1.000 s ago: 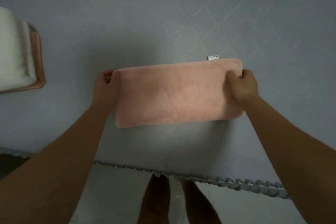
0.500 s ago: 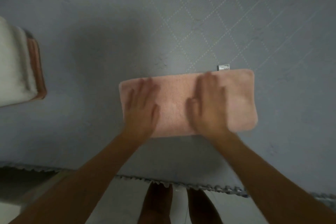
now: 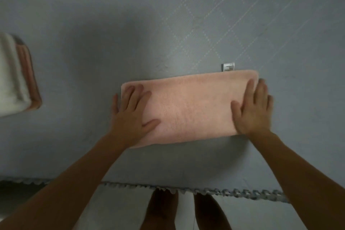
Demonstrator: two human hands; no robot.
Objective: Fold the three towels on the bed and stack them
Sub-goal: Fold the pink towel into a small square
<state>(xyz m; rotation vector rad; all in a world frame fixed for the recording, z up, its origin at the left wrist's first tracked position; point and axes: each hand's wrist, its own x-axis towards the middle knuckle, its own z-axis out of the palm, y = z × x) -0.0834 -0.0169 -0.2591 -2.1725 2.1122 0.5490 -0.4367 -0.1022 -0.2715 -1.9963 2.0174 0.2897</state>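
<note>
The grey bed (image 3: 112, 33) carries a folded pink towel (image 3: 192, 108) — a white-and-pink stack (image 3: 16, 78) (left edge) apart.

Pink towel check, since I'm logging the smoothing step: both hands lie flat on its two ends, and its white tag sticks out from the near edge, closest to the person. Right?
Not quite. In the head view the white tag sticks out from the far edge of the pink towel, not the near one. The rest holds: the left hand and right hand lie flat on its two ends.
</note>
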